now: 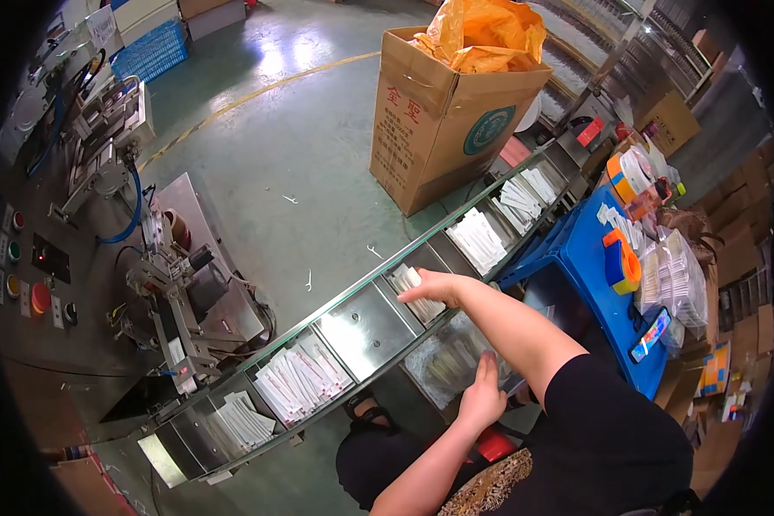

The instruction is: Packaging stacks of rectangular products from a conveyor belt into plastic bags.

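My right hand (433,288) reaches into a compartment of the long metal conveyor (365,322) and closes around a small stack of slim white packets (414,291). Below it, nearer my body, my left hand (483,397) has its fingers stretched out and holds nothing that I can see. It is beside a plastic-wrapped bundle (445,359) under the conveyor's near edge. Further left along the conveyor, one compartment holds white packets with red marks (301,383) and another a pile of white packets (242,421). More white packets (477,241) fill compartments to the right.
A tall cardboard box (439,120) lined with an orange bag stands beyond the conveyor. Machinery (189,284) is at the left. On the right, a blue table (589,258) carries a tape dispenser (621,261), a phone (651,334) and bagged items (672,275). Small white pieces (308,279) lie on the floor.
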Demonstrator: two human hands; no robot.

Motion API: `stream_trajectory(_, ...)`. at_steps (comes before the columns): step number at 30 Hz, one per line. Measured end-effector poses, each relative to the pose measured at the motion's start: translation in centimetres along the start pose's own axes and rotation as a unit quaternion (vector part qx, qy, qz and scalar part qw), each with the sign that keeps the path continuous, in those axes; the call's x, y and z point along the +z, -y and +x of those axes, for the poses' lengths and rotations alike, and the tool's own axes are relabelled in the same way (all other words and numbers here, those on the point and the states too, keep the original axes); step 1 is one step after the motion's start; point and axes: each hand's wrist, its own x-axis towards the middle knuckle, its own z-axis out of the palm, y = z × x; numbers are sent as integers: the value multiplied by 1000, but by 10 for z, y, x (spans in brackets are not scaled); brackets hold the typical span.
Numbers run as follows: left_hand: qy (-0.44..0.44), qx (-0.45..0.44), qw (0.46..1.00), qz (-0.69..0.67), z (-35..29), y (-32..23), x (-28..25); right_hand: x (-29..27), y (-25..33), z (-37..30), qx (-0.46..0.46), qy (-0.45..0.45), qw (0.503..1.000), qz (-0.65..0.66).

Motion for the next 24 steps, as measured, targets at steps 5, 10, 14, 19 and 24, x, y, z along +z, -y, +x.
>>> stream_trajectory(5,-5,-5,1000,-8,-1,0,-1,7,8,-2,-11,-51,992,114)
stream_trajectory(10,34,-43,998,-27,2,-9,-7,4,5,0,-7,-8,999,39)
stream_trajectory(14,-10,-7,1000,-10,-1,2,-2,15,16,-10,-13,-20,999,39)
stream_trajectory(19,-5,-6,1000,-16,0,-1,-1,2,5,2,-44,-215,944,-248)
stream_trajectory(24,-4,-6,1000,-14,-1,3,-2,15,8,-6,-24,-7,998,52)
